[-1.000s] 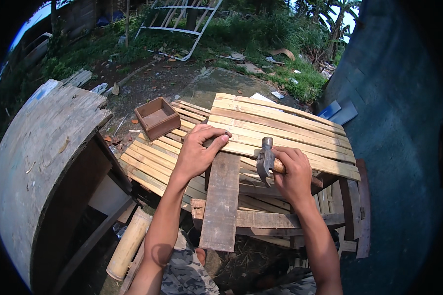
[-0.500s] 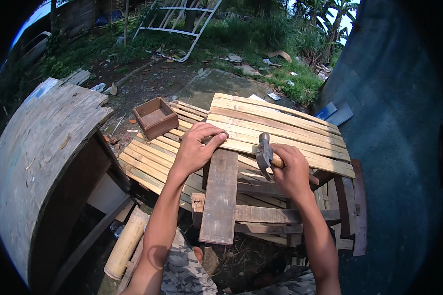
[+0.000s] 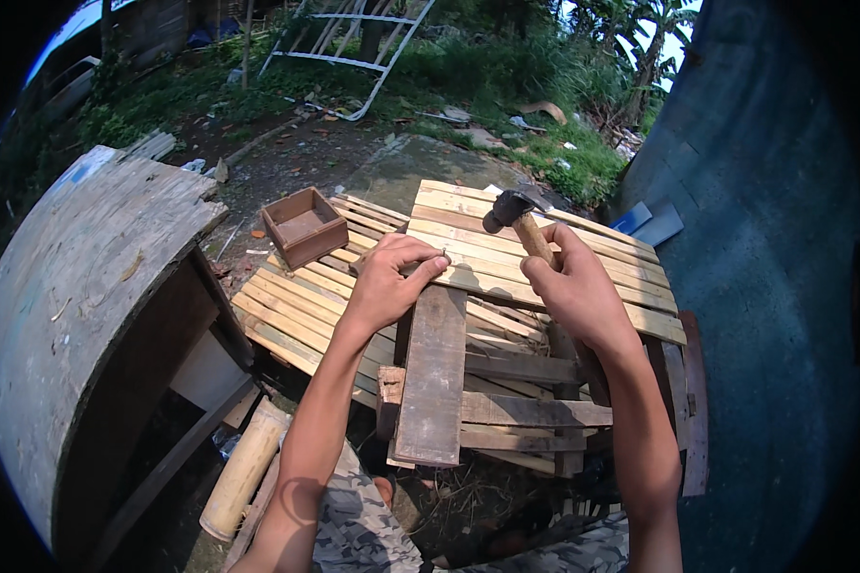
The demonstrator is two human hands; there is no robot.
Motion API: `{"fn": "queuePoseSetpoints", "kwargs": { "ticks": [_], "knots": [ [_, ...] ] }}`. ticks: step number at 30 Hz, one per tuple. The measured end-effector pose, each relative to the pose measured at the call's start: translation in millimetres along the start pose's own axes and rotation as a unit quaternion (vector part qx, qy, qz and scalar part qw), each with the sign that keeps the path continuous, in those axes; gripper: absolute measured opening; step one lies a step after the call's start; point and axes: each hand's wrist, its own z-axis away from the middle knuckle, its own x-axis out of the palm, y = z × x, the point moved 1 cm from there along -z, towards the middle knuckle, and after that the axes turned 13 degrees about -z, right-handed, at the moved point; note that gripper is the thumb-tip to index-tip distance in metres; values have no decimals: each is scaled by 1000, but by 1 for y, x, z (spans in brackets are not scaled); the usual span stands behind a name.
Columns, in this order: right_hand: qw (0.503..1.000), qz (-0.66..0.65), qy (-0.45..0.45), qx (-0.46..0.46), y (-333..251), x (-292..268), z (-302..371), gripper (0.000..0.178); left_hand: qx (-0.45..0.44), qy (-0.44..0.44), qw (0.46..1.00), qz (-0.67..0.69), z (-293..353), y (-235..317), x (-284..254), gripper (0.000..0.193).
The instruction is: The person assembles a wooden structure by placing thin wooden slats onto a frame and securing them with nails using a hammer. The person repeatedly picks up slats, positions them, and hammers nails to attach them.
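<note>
My left hand (image 3: 389,282) rests at the left end of a panel of pale bamboo slats (image 3: 583,272), with thumb and forefinger pinched on a small nail (image 3: 445,252) near the slat's edge. My right hand (image 3: 583,286) grips the wooden handle of a claw hammer (image 3: 537,239). The hammer's dark head is raised above the slats, to the right of the nail and apart from it. A dark plank (image 3: 432,382) runs from under the panel's near left corner toward me. Most of the nail is hidden by my fingertips.
A small wooden box (image 3: 301,229) sits on a lower bamboo slat surface (image 3: 291,310) at the left. A weathered board-topped table (image 3: 96,277) stands farther left, with a bamboo piece (image 3: 244,468) beside it. A bluish wall (image 3: 774,286) rises on the right. Beyond stands a white metal frame (image 3: 354,62).
My right hand has lifted the hammer and turned it, its head now higher and farther from me. My left hand has stayed nearly in place, still pinching.
</note>
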Motion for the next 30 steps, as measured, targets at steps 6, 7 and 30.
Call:
{"fn": "queuePoseSetpoints", "kwargs": {
  "ticks": [6,7,30],
  "knots": [
    [997,-9,-27,-75,-14,16,7,39,4,3,1000,-6,0,1,0,22],
    [994,34,-36,-94,-17,18,8,40,10,7,1000,-9,1,1,0,21],
    [989,86,-16,-116,-31,14,1,31,-4,-3,1000,-19,0,4,-2,17]
  ]
}}
